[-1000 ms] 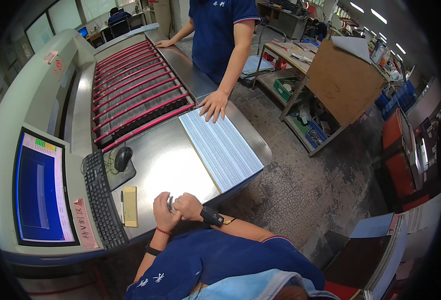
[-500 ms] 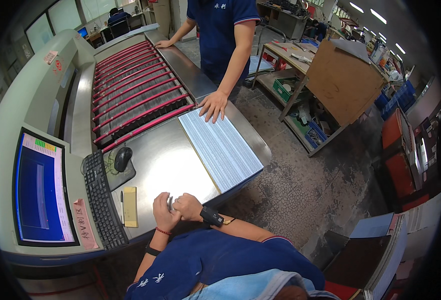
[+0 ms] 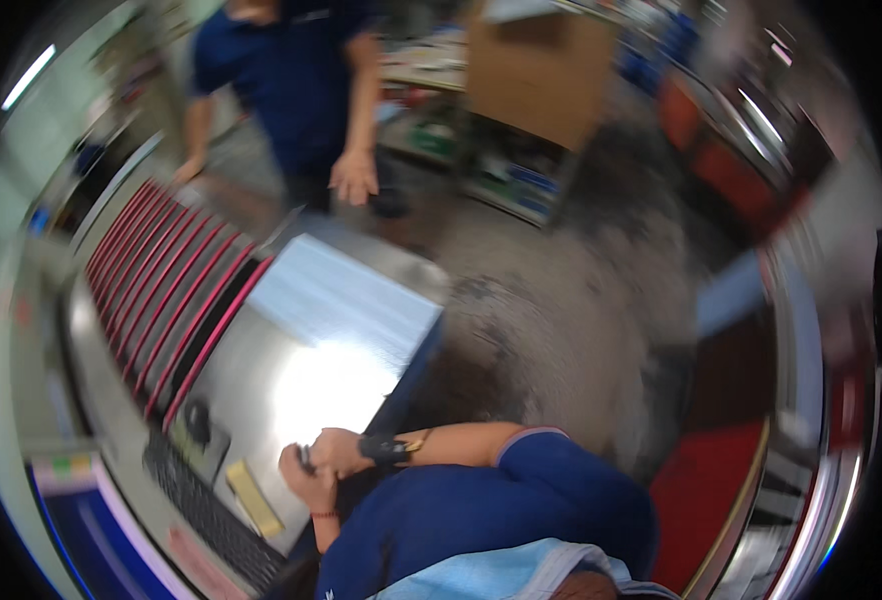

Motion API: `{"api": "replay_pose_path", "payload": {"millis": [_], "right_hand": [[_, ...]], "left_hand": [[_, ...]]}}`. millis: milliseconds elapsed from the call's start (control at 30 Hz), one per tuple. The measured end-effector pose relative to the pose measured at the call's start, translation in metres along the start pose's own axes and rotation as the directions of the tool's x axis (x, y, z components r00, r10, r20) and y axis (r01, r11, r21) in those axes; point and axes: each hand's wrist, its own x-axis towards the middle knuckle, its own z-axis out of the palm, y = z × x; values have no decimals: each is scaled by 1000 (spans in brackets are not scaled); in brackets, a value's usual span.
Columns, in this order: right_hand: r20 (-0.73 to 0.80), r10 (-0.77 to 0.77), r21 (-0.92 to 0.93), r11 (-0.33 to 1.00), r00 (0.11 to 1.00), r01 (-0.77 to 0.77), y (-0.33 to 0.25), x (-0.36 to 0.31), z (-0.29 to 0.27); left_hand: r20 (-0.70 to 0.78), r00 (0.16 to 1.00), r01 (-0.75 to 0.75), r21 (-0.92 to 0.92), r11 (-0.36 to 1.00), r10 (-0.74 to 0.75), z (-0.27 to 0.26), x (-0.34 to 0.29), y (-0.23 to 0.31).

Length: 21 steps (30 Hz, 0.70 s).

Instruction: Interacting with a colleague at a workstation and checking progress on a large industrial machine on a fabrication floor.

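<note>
My left hand [image 3: 307, 482] and my right hand [image 3: 339, 453] meet over the near edge of a shiny metal worktop [image 3: 251, 385]. The fingers of both are curled in and touch each other. A small dark, greyish thing [image 3: 307, 459] shows between them, too blurred to name. Beyond them a white-blue printed sheet [image 3: 346, 300] lies flat on the worktop. A yellow pad [image 3: 254, 497] rests to the left of my hands, next to a black keyboard [image 3: 201, 510] and a black mouse [image 3: 198, 420].
Red bars [image 3: 166, 300] run across the machine bed at the left. A monitor [image 3: 111, 535] stands at the lower left. Across the worktop is a co-worker [image 3: 286, 95], one hand [image 3: 354, 178] held near the sheet's far side. A brown board [image 3: 536, 75] leans at a cart behind.
The whole view has swung to the right and blurred. The co-worker's hand, earlier on the sheet, is now off it. My hands stay together.
</note>
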Motion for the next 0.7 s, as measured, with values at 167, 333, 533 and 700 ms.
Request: {"api": "replay_pose_path", "payload": {"millis": [167,333,533,700], "right_hand": [[-46,-39,-118,992,998,33,1,3,8],[-174,-87,-191,980,981,53,18,-14,20],[-123,-148,-307,946,981,104,-1,-19,11],[-355,-143,-220,973,924,67,-7,-35,5]], "left_hand": [[56,997,47,-30,998,-45,-2,4,4],[156,985,-89,47,995,81,8,8,-5],[229,935,-318,199,927,271,1,11,-29],[302,921,-304,154,940,248,17,13,-6]]}}
